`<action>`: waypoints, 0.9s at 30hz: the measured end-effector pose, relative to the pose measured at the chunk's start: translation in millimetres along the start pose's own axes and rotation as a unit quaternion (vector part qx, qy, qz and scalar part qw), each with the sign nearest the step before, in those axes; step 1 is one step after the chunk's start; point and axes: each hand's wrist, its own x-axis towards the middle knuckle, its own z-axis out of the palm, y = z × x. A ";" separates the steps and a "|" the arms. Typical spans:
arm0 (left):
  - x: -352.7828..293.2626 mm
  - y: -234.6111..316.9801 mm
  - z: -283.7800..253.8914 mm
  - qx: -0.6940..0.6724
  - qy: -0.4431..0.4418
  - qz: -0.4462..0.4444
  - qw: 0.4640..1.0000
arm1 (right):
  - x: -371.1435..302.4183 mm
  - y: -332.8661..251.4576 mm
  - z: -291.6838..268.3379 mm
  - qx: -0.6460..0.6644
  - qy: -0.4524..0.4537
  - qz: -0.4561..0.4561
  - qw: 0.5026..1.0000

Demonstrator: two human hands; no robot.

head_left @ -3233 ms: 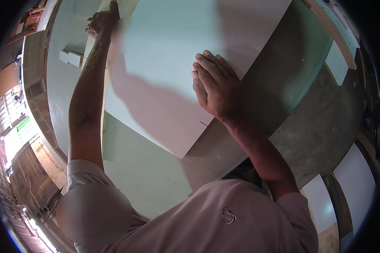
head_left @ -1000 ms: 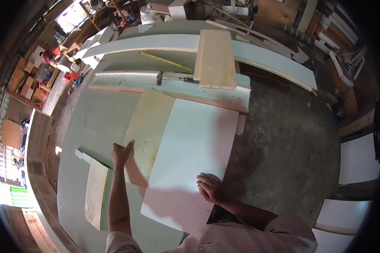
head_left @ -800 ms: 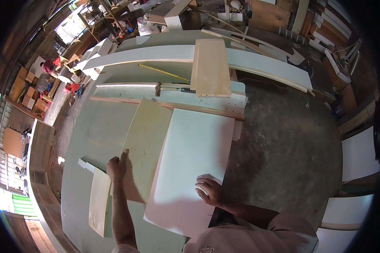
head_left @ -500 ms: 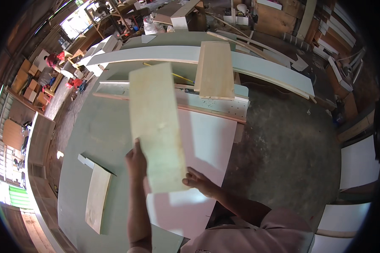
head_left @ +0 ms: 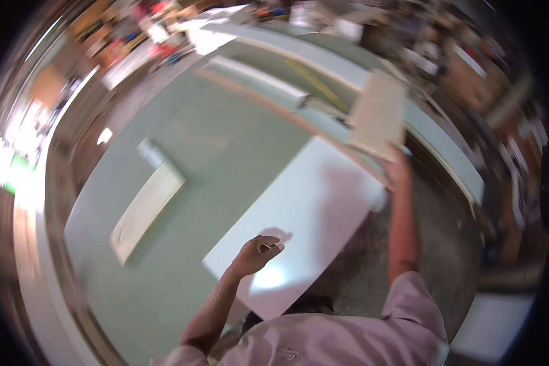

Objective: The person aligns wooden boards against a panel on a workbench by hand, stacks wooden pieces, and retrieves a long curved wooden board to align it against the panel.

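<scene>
Here my left hand point(head_left: 257, 253), loosely curled but empty, is over the white panel point(head_left: 305, 207) at lower centre, my right hand point(head_left: 398, 163) at the upper-right pale board point(head_left: 379, 114) — hold too blurred to tell — likely stiff, light, best gripped by its edges.

floor point(head_left: 448, 256): grey; left: glaring light point(head_left: 30, 140); far: blurred clutter point(head_left: 107, 39)

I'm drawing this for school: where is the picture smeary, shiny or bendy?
Head view: the pale tan rectangular wooden board beside the right hand is blurred, probably by motion; head view: glare brightens the flat white rectangular panel below the left hand, and shadow dims the panel's right part; head view: the long white plank beyond curves, likely lens distortion.
</scene>
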 end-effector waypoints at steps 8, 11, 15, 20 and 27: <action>-216.3 -188.4 -100.7 -0.216 0.456 -0.191 0.842 | 13.0 -45.0 24.5 -0.244 0.183 0.036 0.951; -257.7 -229.3 -147.3 -0.250 0.579 -0.225 0.743 | -99.4 -126.2 132.4 -0.051 0.082 -0.100 0.990; -254.9 -259.9 -217.2 0.070 0.619 -0.247 0.742 | -270.0 -258.8 264.4 0.195 -0.271 -0.151 0.931; -167.5 -279.1 -317.6 0.244 0.587 -0.164 0.754 | -417.1 -357.8 327.3 0.145 -0.449 -0.212 0.856; -94.5 -343.1 -424.0 0.312 0.555 -0.221 0.739 | -480.0 -367.1 294.1 0.057 -0.520 -0.141 0.840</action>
